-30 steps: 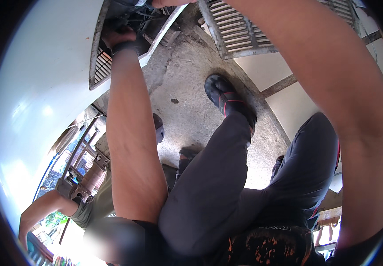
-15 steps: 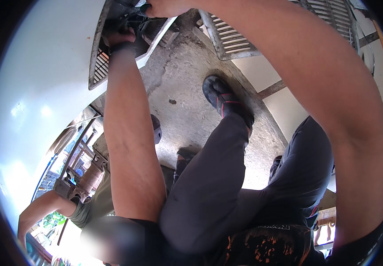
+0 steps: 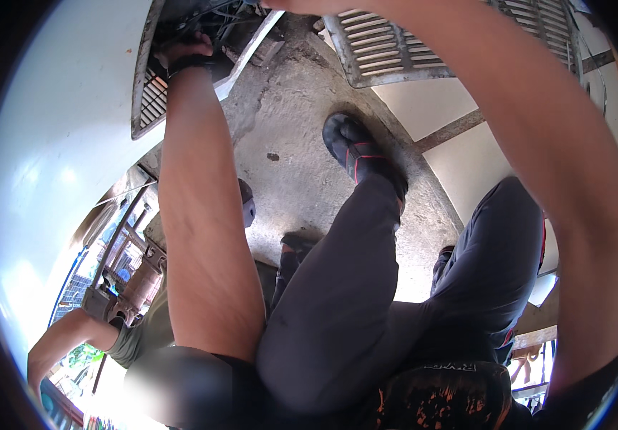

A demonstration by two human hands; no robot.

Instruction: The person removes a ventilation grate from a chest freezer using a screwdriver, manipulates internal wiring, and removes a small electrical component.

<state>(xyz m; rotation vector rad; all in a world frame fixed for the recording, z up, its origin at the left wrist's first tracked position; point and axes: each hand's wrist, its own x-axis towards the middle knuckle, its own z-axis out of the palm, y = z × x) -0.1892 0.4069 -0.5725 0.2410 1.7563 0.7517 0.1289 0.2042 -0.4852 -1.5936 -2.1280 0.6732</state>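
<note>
My left hand (image 3: pixel 189 49), with a dark band at the wrist, reaches into a dark opening in a large white panel (image 3: pixel 58 143). Its fingers look curled in shadow among thin black wires (image 3: pixel 234 16); what they grip is hidden. At the top edge, my right hand (image 3: pixel 302 4) is mostly cut off by the frame. Its fingers are bent by a small bluish tip, beside the wires, and I cannot make out the thing they hold. A slotted grille (image 3: pixel 153 106) borders the opening, and a white strip (image 3: pixel 255 51) runs along its right side.
Another slotted grille (image 3: pixel 380 46) lies right of the opening, beneath my right forearm. Worn concrete (image 3: pixel 280 129) meets pale tiles (image 3: pixel 459 158). My shod foot (image 3: pixel 355 147) stands on the concrete. A co-worker in a green shirt (image 3: pixel 141 340) is close at the lower left.
The view has shifted slightly, and the opening sits higher and further left in it. My right hand has gone further past the top edge. My left hand remains inside the opening.
</note>
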